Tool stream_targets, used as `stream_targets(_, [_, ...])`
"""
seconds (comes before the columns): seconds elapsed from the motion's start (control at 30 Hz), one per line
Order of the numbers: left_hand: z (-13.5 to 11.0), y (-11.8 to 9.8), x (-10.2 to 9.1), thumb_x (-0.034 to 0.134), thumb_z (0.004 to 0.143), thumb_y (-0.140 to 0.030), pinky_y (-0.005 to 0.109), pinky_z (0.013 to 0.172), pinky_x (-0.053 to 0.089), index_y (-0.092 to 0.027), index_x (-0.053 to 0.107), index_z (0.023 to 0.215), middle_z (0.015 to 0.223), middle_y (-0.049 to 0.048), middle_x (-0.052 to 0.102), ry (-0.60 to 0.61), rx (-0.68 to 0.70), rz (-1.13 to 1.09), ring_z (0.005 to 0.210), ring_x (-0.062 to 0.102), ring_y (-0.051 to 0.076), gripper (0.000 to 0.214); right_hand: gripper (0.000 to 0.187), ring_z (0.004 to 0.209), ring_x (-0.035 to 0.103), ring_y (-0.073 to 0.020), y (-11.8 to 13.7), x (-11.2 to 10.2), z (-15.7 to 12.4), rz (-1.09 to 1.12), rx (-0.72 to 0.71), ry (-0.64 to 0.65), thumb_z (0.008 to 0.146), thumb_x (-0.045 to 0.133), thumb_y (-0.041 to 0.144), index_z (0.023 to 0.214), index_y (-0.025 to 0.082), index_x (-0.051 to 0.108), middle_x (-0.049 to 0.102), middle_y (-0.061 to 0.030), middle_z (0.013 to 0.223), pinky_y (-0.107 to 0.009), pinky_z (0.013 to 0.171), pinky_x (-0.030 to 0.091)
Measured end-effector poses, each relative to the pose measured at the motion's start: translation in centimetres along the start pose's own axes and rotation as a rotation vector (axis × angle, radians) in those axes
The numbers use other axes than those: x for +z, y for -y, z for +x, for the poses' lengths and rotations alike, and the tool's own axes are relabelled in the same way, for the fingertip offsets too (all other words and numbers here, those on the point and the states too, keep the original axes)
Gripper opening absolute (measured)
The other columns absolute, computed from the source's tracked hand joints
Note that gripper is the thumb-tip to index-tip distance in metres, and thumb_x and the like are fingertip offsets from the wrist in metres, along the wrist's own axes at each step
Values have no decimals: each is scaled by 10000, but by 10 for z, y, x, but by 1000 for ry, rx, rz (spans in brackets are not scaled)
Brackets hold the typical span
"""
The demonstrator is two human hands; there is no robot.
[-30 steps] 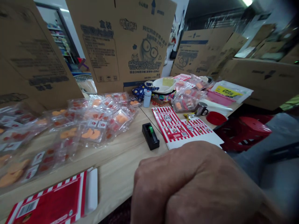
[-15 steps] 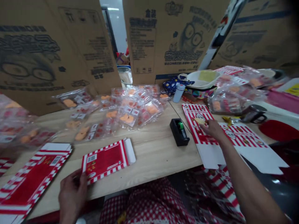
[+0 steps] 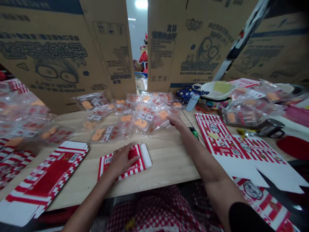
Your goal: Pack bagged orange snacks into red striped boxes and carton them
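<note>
Left hand (image 3: 122, 160): yours lies flat, released, on folded red-striped carton (image 3: 141, 165).
Right hand (image 3: 175, 122): yours open, fingertips at clear sachets (image 3: 145, 120), no grasp.
Carton position: on wooden table (image 3: 166, 167), near edge.

Bare left hand (image 3: 122, 160) and right hand (image 3: 175, 122), left forearm (image 3: 89, 206) and right forearm (image 3: 200, 154) bare too. Black short sleeve (image 3: 248, 219) on the right upper arm, only its edge in view. Red-and-white checked cloth (image 3: 154, 209) on the lap below the hands, apron or skirt, can't tell which.
</note>
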State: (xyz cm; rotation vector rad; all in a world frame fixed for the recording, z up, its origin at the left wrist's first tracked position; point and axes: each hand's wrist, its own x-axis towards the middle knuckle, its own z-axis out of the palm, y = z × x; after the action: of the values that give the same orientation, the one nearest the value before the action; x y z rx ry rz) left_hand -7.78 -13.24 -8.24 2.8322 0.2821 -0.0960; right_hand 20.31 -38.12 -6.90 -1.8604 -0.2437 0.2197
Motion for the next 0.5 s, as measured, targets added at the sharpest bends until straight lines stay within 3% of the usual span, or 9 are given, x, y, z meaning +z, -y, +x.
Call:
stream_targets(0.07, [0,-7,4,527,899,-591,535,1056,403,-209,524,1440,1370,176,621,12,-121,15,1238,586,388,663,205,548,545,-106,10,-11,-11,39,4,-21,866,688,359,873,183,582,570,39,671,-236,522,494])
stream_targets(0.17, [0,-3,5,526,877,-594,502,995,455,-180,573,1375,1333,200,635,32,-305,-82,1203,615,396,649,295,616,620,-130,24,-48,-33,82,-17,-55,772,743,397,943,215,586,670,5,796,-229,513,511])
stream_targets(0.3, [8,11,6,518,881,-493,454,949,490,-149,616,1278,1292,214,660,32,-366,-196,1178,642,383,534,419,650,654,-146,33,-88,-61,125,-34,-49,692,810,494,910,207,597,708,-40,828,-226,524,515])
stream_targets(0.4, [12,14,8,553,852,-389,441,970,484,-159,653,1144,1229,188,702,-2,-370,-311,1162,655,364,385,470,651,660,-174,39,-99,-78,148,-43,-10,646,835,541,875,194,615,703,-61,787,-263,539,544])
stream_targets(0.5, [8,10,9,597,798,-329,430,921,516,-163,647,1030,1091,165,747,-37,-410,-484,1072,692,350,290,466,676,646,-174,49,-96,-89,161,-85,-15,676,808,566,897,204,616,686,-51,811,-276,559,561])
